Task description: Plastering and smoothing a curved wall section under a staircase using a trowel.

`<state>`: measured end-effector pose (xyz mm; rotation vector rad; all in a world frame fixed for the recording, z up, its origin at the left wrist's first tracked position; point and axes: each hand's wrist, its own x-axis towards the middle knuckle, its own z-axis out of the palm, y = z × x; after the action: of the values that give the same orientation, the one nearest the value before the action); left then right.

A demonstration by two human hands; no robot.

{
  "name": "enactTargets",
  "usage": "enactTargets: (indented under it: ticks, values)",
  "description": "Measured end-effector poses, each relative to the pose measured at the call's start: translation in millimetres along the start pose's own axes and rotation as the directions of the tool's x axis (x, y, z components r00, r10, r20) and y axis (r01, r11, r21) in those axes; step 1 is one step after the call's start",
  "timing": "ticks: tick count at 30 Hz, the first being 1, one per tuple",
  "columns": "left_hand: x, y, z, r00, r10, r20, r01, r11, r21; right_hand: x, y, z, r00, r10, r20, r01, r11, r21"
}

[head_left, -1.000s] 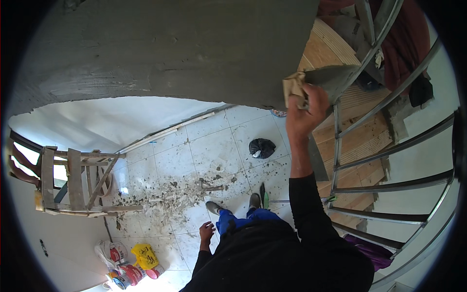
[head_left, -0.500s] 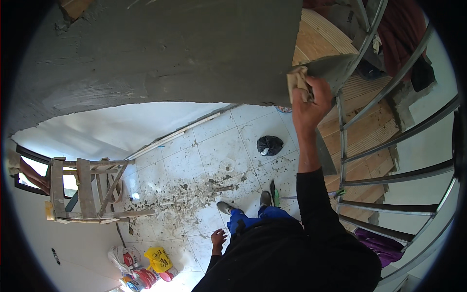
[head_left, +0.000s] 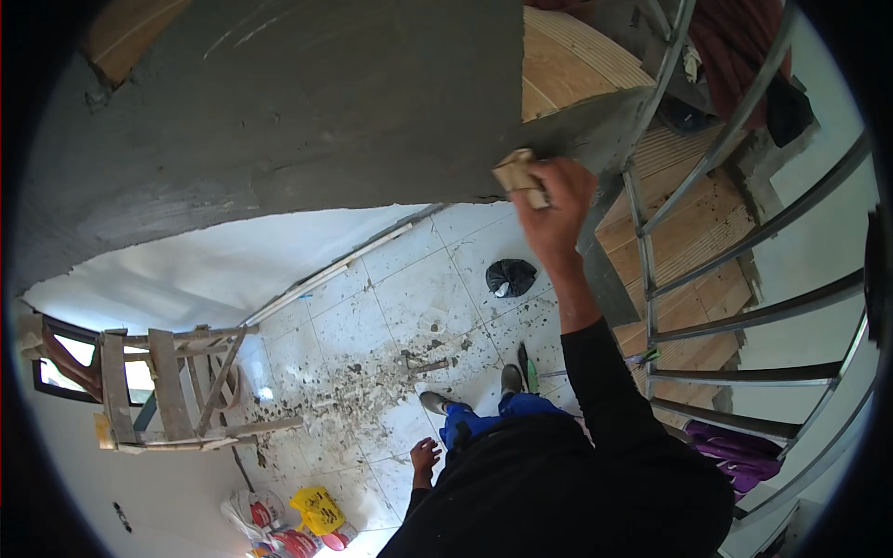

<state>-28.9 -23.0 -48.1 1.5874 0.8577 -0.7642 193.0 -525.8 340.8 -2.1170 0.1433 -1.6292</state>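
Note:
My right hand point(head_left: 556, 206) is raised and grips a tan sponge block point(head_left: 519, 177), pressed against the lower edge of a grey, freshly plastered curved surface point(head_left: 307, 121) overhead. My left hand point(head_left: 425, 458) hangs low beside my hip, fingers loosely apart and holding nothing. Below me I see my blue trousers and grey shoes point(head_left: 433, 402) on the white tiled floor point(head_left: 391, 307).
Metal stair railing point(head_left: 707, 279) and wooden steps point(head_left: 688, 242) curve at the right. Mortar debris point(head_left: 363, 377) litters the tiles, with a black bag point(head_left: 510, 276) beyond it. A wooden trestle point(head_left: 172, 386) stands at left; bags and paint cans point(head_left: 298, 521) lie below it.
My right hand with the sponge block has slid left and slightly down along the plaster's edge. The view has shifted with it; my left hand stays low.

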Motion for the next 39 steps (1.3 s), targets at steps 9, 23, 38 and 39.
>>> enactTargets:
  ticks: [9,23,38,39]
  values:
    - [4.8,-14.9,-16.6,0.999,0.027,0.03,-0.029,0.997,0.069,17.0,23.8,-11.1,0.994,-0.079,-0.073,0.075,0.995,-0.06]
    - [8.3,55.7,16.5,0.907,0.42,0.04,-0.413,0.863,0.291,-18.5,85.4,-29.1,0.815,0.502,-0.291,-0.48,0.865,0.148]
    - [-306.4,445.4,229.7,-0.265,0.616,0.742,-0.481,-0.751,0.452,-191.9,-9.3,-76.8,0.034,0.784,0.62,-0.799,-0.351,0.489]
    - [-303.7,455.3,232.4,-0.261,0.625,0.736,-0.48,-0.745,0.463,-191.7,-3.9,-88.8,0.102,0.838,0.536,-0.89,-0.164,0.426]
